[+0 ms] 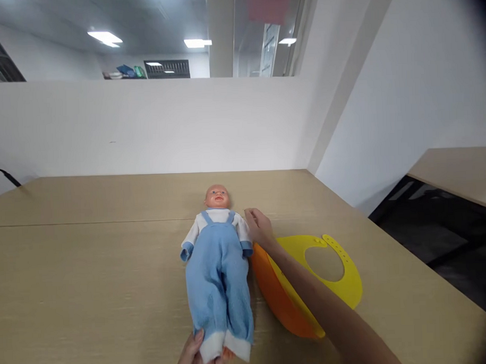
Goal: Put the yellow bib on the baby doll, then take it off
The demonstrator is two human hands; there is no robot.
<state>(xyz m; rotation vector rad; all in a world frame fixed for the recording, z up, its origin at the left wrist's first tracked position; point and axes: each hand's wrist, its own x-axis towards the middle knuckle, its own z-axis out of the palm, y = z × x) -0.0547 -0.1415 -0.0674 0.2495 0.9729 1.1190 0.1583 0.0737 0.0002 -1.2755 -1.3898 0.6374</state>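
A baby doll [219,268] in a white top and light blue overalls lies on its back on the table, head away from me. My left hand [195,356] grips one lower trouser leg by the white cuff, thumb on top and fingers underneath. Beside the doll's sleeve, at its upper arm, is my right hand [260,225] with fingers curled; whether they pinch the fabric is hidden. Under my right forearm lies a yellow bib [350,284] with a round neck opening and an orange pocket [277,297].
The wooden table [91,283] meets a low white wall [165,126] at the back, with glass above it. A black cable [7,177] comes in at the far left. To the right, past the table edge, stands another table [466,169] with a dark frame.
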